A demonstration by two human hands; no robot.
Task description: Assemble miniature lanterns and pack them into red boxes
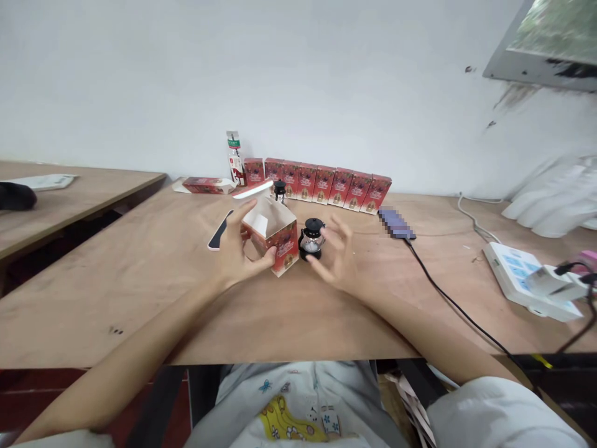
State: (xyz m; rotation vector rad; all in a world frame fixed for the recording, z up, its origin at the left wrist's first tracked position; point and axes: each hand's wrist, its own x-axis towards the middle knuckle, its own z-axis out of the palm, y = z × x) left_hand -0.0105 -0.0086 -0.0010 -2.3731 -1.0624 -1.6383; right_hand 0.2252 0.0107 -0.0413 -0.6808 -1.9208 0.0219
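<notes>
My left hand (233, 255) grips a red printed carton (285, 249), thumb on its front and fingers along the far left side. The carton's top flaps stand up, showing the white inside. Just to its right, a small black lantern (311, 241) with a clear middle stands upright on the table. My right hand (339, 258) is beside the lantern, fingers spread and curved; whether a fingertip touches it I cannot tell. A second small lantern (280, 189) stands behind the carton, partly hidden by it.
Several closed red cartons (324, 185) stand in a row near the wall. A carton lying down (208, 185) and a tall printed package (236, 160) are at their left. Behind my left hand lies a dark flat object (218, 236). Rightward are a phone (395, 223), its black cable and a power strip (506, 270).
</notes>
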